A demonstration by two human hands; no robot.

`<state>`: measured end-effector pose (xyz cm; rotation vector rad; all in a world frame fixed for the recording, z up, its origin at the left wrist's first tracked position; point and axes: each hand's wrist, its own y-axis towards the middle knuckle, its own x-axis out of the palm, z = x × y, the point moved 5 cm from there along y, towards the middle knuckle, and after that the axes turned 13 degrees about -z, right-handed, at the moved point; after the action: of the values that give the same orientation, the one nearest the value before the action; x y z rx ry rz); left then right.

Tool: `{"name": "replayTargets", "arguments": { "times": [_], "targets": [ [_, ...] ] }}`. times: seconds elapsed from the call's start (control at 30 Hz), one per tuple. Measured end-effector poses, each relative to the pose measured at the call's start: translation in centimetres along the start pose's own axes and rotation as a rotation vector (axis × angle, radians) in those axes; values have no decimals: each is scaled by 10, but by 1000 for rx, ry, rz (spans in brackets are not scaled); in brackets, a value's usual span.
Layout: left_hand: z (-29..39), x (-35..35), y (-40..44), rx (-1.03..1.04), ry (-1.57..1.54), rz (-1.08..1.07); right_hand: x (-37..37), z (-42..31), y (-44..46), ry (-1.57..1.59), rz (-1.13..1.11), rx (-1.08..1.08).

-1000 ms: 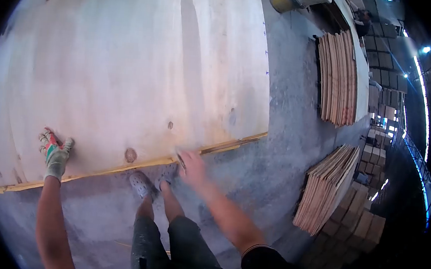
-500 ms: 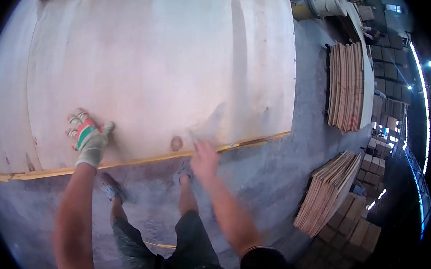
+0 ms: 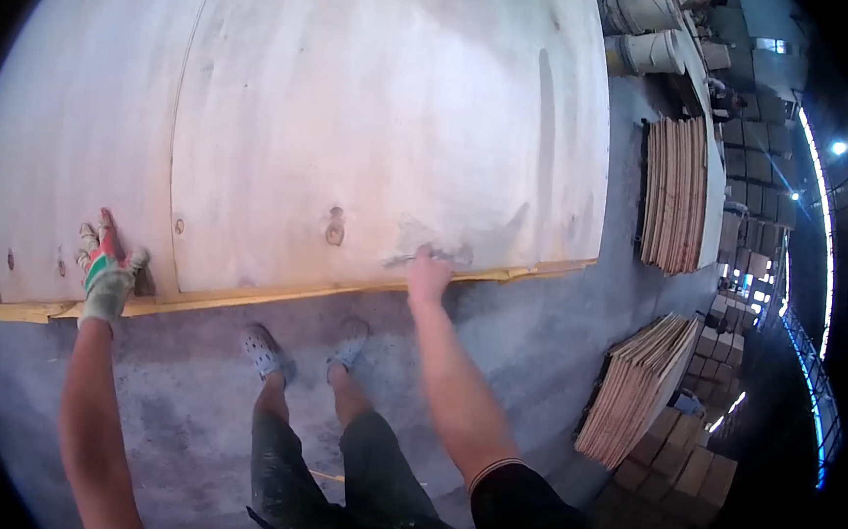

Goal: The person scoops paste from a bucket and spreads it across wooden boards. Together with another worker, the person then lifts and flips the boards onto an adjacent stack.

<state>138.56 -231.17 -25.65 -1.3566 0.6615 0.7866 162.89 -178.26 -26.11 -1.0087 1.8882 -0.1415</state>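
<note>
A large pale wood sheet (image 3: 376,114) fills the upper left, with a ragged yellow edge strip (image 3: 324,288) along its near side. My left hand (image 3: 109,272), in a whitish glove with red and green, rests on the sheet near its lower left edge, fingers spread. Bare and closed, my right hand (image 3: 429,273) is at the near edge, right of the middle. It holds a thin, dark, flat tool (image 3: 452,254), blurred and mostly hidden by the fingers. A grey smear lies on the sheet around it.
Two stacks of thin boards (image 3: 673,193) (image 3: 636,389) stand on the grey floor (image 3: 525,370) at the right. Pale buckets (image 3: 650,52) are at the upper right. Beyond are brick-like piles (image 3: 685,465) and a person (image 3: 726,99), partly visible. My feet are below the sheet's near edge.
The view has shifted along the sheet, bringing a seam into view. My right hand has moved right relative to my feet, and a grey smear now shows beside it. My left hand stays spread on the sheet.
</note>
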Motion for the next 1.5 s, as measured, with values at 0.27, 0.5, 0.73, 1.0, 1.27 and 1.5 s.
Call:
{"name": "replayTargets", "arguments": {
  "times": [0.27,0.5,0.73,1.0,1.27,1.5],
  "targets": [
    [8,-14,-8,-202,-6,-121,62,-57,-62,366,-153,-271],
    [18,-29,-7,-216,25,-185,82,-120,-70,-312,3,-636],
    [-39,-115,112,113,199,161,102,-192,-75,161,-433,-184],
    [-86,-154,176,-193,4,-133,175,-449,129,239,-349,-354],
    [-84,-157,178,-284,-144,-298,248,-582,217,-493,-81,-749],
    [-73,-169,170,-286,-154,-253,238,-417,48,-457,-383,-921]
  ]
}}
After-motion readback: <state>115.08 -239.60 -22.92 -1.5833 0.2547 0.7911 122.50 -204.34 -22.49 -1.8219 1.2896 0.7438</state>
